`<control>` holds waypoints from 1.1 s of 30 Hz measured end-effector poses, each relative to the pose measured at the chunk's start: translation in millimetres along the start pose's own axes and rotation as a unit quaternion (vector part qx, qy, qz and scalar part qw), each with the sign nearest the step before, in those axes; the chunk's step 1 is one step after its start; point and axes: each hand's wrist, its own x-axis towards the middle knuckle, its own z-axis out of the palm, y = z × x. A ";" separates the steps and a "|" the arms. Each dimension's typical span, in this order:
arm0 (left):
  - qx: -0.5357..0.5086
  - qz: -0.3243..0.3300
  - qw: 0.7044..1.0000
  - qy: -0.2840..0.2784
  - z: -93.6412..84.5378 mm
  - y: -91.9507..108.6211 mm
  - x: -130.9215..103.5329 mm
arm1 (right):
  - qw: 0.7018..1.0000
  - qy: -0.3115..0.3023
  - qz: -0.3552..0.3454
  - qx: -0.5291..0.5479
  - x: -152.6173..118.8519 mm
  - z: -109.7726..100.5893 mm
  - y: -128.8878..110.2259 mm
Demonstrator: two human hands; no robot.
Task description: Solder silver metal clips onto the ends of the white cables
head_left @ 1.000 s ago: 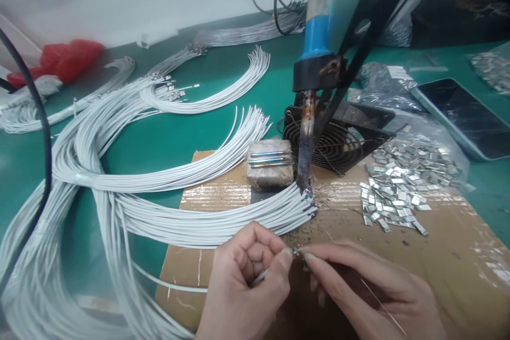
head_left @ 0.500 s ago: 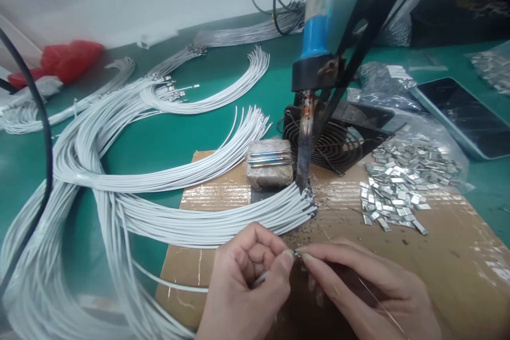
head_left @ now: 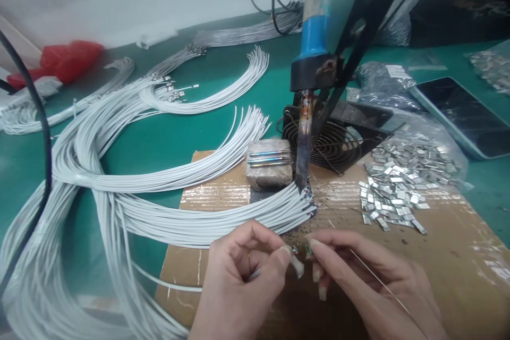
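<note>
White cable end in curled left hand (head_left: 249,281).

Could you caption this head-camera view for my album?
Two bare hands work above cardboard, beside white cables and a blue-handled soldering iron.

The white cable (head_left: 175,288) ran into the curled left fingers (head_left: 283,256), its tiny coloured end just past their tips. Pinched between the right fingertips (head_left: 314,244) was a small green piece (head_left: 308,249); a thin, pale wire (head_left: 374,275) slanted across the right fingers.
</note>
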 end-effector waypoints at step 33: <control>0.007 0.046 0.999 -0.018 6.2 2.1 3.0 | 0.999 0.007 -0.046 -0.011 3.8 11.5 -3.0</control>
